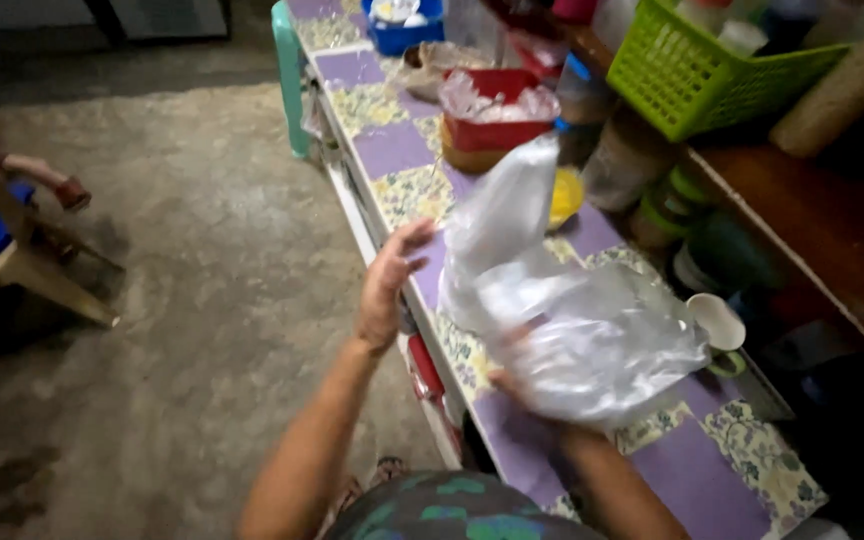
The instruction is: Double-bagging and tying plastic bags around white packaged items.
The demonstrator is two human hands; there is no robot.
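Crumpled clear plastic bag (562,320) held above the purple-and-floral patterned tabletop (692,470), long axis rising up and away. Right hand (522,385) grips its lower end from beneath, mostly hidden by film. Left hand (389,285) open, fingers spread, just left of bag, empty. Bag contents unreadable; motion blur.

Tabletop (397,150) was narrow, and its free strip ran along the front edge. The rear was blocked by a red container (492,125), brown jars (627,160) and a green-lidded jar (667,205). A clear plastic bag (562,320) covered mid-tabletop, hiding what lay under it. A white cup (717,322) sat just right of the bag. A green basket (712,65) on the wooden shelf (832,230) overhung the rear right. The near end's purple patch (702,480) was bare. Left of the tabletop, the floor (202,300) was open up to a wooden stool (12,250), well apart.
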